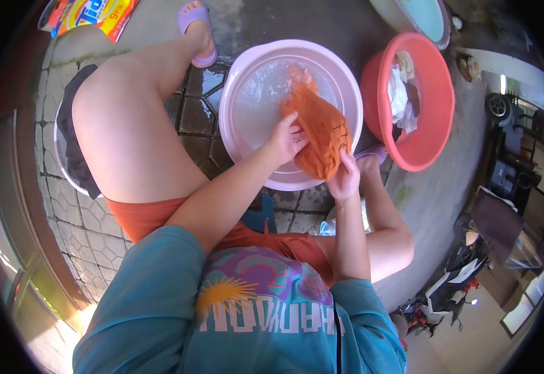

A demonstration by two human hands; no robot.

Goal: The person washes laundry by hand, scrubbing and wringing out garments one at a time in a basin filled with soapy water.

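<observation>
An orange garment (321,131), wet and bunched, lies over the near right part of a pale pink basin (234,135), its far end in cloudy, sudsy water (258,103). My left hand (290,140) is at the garment's left side, palm partly up, with thumb and bent fingers against the fabric; whether it grips is unclear. At the near right edge of the garment, my right hand (345,175) holds the fabric, thumb on top, above the basin's rim. Short dark marks or stitches show on the orange fabric near the right thumb.
A red plastic basin (445,107) with mixed clothes (400,103) stands at the right. Behind it is a pale green basin (423,18). A Tide detergent bag (92,16) lies at top left. Dark cloth (78,135) hangs over a white container beside my left leg. The paving is wet.
</observation>
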